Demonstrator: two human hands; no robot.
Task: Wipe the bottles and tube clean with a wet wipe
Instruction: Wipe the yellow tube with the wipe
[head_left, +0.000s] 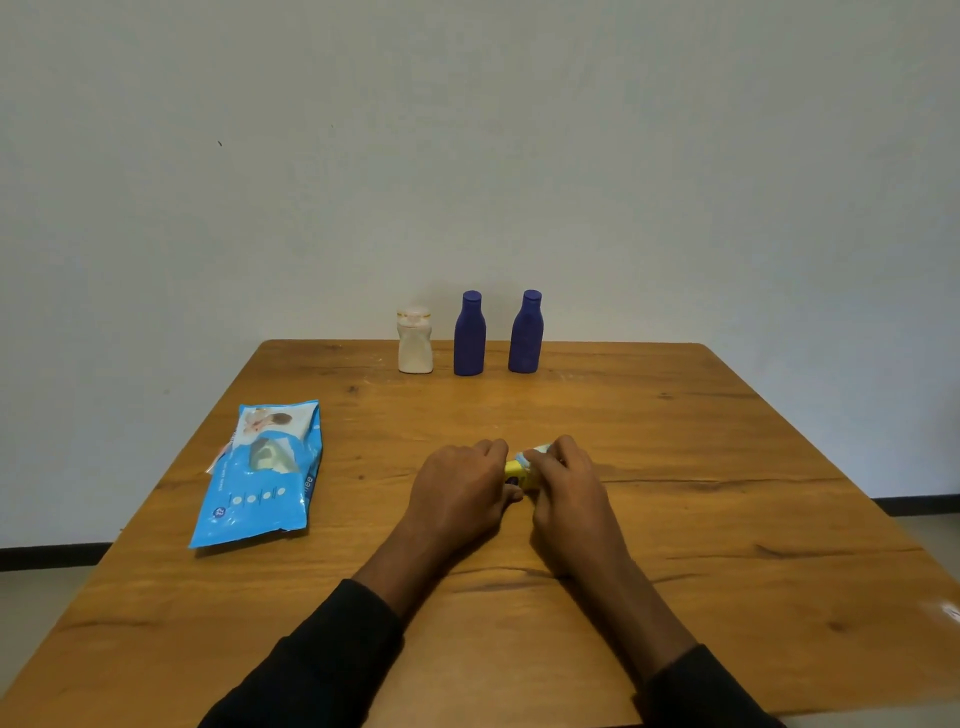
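Wooden table (675, 519), white wall (467, 130), both hands clasping tube (519, 472)

Three bottles stand in a row near the far edge of the table (675, 519): one white bottle (415, 340) at the left end, then two blue bottles, the first (469, 335) in the middle and the second (525, 333) at the right end. One yellow tube (519, 472) shows between two hands, the left hand (460, 491) and the right hand (563, 486), near the table's middle. One blue wipes pack (260, 475) lies toward the left edge.
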